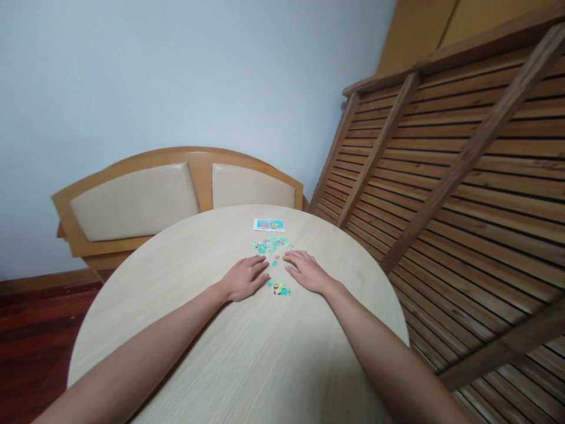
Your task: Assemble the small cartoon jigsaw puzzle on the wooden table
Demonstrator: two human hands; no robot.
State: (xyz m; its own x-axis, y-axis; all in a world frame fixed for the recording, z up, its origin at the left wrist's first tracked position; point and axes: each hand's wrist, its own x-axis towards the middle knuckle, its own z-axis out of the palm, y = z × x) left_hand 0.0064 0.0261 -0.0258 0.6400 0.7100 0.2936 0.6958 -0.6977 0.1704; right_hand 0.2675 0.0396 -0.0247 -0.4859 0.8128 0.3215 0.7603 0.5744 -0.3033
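My left hand (245, 278) lies flat on the round wooden table (176, 282), fingers stretched out and holding nothing. My right hand (304, 271) rests flat opposite it, fingers extended, also empty. Between the two hands sits a small joined cluster of puzzle pieces (279, 288), yellow and teal. Just beyond the fingertips lies a scatter of loose teal puzzle pieces (270, 244). Farther back on the table lies a small reference picture card (269, 224).
A wooden bench with beige padded backrest (176, 194) stands behind the table against a pale blue wall. A slatted wooden frame (463, 176) leans along the right side. Dark red wooden floor (35, 330) shows at the left.
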